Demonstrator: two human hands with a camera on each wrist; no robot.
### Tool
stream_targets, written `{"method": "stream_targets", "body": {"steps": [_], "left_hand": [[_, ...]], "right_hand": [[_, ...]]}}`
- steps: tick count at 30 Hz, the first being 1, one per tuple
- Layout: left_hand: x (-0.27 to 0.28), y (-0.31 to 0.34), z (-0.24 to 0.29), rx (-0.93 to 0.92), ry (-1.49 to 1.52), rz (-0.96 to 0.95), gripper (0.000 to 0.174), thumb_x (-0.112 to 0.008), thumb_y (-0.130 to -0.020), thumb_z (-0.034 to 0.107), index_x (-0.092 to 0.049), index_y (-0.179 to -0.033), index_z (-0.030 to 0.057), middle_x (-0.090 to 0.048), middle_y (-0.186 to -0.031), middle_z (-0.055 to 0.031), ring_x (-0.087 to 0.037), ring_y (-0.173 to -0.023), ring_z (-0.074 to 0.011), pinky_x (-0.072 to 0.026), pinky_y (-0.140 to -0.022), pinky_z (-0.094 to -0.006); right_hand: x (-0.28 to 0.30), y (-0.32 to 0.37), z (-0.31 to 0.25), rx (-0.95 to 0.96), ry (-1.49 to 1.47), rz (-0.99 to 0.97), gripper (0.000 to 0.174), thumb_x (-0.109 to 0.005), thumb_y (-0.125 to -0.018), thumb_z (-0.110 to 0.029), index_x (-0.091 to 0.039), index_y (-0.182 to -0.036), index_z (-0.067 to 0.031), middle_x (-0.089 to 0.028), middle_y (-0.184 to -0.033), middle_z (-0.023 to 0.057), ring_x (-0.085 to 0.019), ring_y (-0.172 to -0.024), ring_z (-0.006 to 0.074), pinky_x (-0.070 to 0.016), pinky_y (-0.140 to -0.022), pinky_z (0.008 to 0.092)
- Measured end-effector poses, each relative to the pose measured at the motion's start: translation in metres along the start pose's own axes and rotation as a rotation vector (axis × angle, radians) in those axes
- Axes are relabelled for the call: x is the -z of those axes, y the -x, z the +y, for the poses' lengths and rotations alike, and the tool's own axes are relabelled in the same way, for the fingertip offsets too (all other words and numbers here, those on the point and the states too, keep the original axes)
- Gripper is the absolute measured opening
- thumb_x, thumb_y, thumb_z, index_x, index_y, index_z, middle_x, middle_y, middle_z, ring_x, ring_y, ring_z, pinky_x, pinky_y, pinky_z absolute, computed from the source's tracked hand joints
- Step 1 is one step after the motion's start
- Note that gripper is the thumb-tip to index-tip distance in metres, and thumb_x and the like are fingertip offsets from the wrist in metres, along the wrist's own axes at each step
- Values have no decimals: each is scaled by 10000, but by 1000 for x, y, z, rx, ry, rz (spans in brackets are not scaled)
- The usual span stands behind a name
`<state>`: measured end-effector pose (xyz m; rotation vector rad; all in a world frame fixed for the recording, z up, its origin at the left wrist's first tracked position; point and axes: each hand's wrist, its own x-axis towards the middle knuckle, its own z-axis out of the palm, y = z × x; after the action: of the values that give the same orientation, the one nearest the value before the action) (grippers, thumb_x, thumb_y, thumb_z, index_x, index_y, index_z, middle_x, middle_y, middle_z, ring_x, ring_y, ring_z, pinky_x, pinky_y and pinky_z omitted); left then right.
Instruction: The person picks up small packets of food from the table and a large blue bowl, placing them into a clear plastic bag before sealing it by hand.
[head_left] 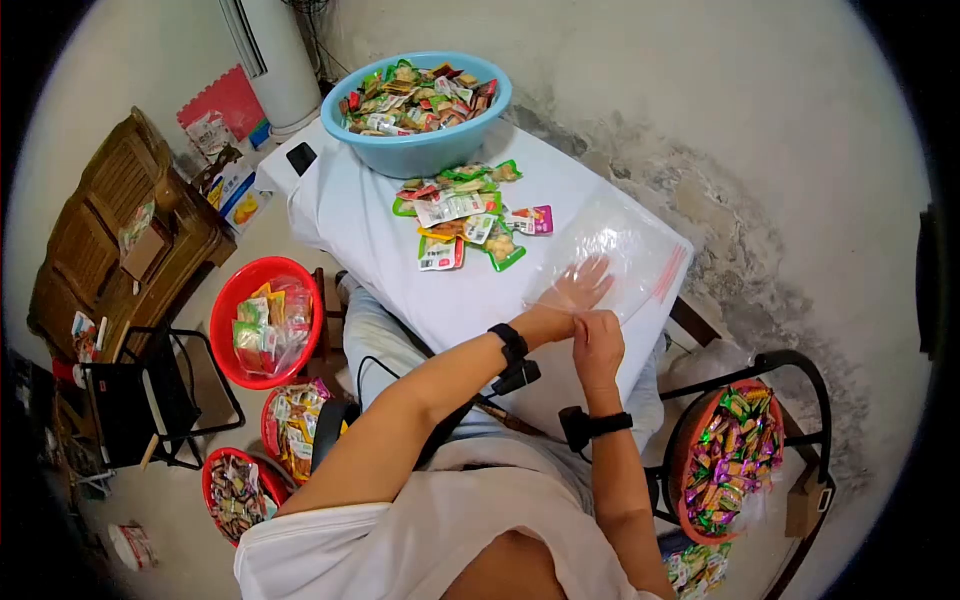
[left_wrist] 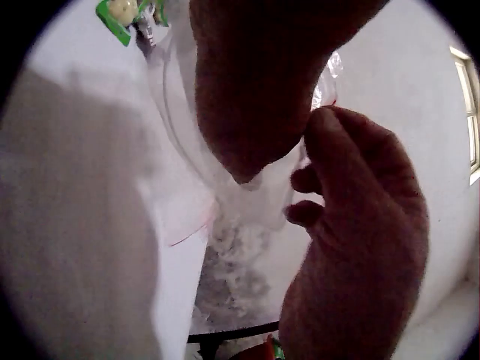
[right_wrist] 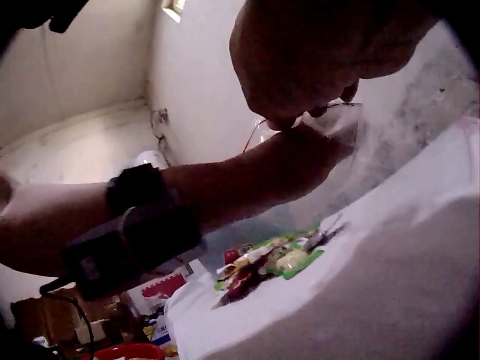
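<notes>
A clear plastic zip bag point(head_left: 625, 245) with a red seal strip lies on the right side of the white-covered table point(head_left: 370, 220). My left hand point(head_left: 578, 288) is flat with its fingers spread at the bag's near edge, and they look hazy, as if under the plastic. Just behind it my right hand point(head_left: 597, 345) pinches the bag's edge. In the left wrist view my right hand point(left_wrist: 360, 225) curls on the film point(left_wrist: 187, 127) beside the left palm point(left_wrist: 255, 90). A loose heap of snack packets point(head_left: 465, 215) lies in the middle of the table.
A blue basin point(head_left: 415, 100) full of packets stands at the table's far end. A red basin point(head_left: 265, 320) with bagged packets and two more red basins sit on the floor at left. Another red basin point(head_left: 730, 460) of sweets rests on a black stand at right.
</notes>
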<state>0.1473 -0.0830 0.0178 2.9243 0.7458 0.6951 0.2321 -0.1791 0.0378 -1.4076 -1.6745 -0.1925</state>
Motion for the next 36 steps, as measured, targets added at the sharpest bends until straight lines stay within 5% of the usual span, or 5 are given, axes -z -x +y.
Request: {"method": "stream_targets", "body": {"steps": [3,6,20,33,36], "left_hand": [[7,25,6,240,439,-741,490,-486,-797,155,-406,-1240,-37,-350,-1330,-234,-306,-1254,-380,-297,-1005,-424],[-36,78,18,140,192,-138,490,-479,-809,184,-410,-1273,43,-364,-1326,-216,-305,-1251,-376,-286,-982,-497],[-42,88,15,241,15,-321,553,-524,-809,461,-403,-1309,256,-241,-1422,-167,-160,-1319,-395,-160,-920,-701],[15,118,-10,-6,229,3,235,-608,-775,210,-609,-965,71,-582,-779,-84,-559,-704,-292,-460,-663,-415],[36,113,-53,233,109,388,159,-563,-770,125,-594,-912,60,-559,-995,-159,-521,-953,-335,-422,-830,-431]], "right_hand": [[-19,16,22,-160,8,-139,93,-613,-742,-57,-573,-825,-55,-545,-798,106,-531,-765,310,-440,-657,383],[-31,27,23,-225,-13,-193,204,-625,-731,-77,-552,-919,-47,-540,-859,125,-529,-803,321,-443,-680,392],[-16,35,22,-1,96,-119,117,-634,-693,-74,-550,-774,-69,-538,-731,94,-521,-722,295,-407,-633,395],[-23,46,41,-191,121,-77,79,-599,-726,-73,-548,-787,-71,-537,-782,95,-526,-748,285,-403,-637,396],[-24,48,39,-193,123,-64,108,-607,-708,-37,-545,-790,-70,-539,-788,100,-529,-741,288,-412,-637,388]]}}
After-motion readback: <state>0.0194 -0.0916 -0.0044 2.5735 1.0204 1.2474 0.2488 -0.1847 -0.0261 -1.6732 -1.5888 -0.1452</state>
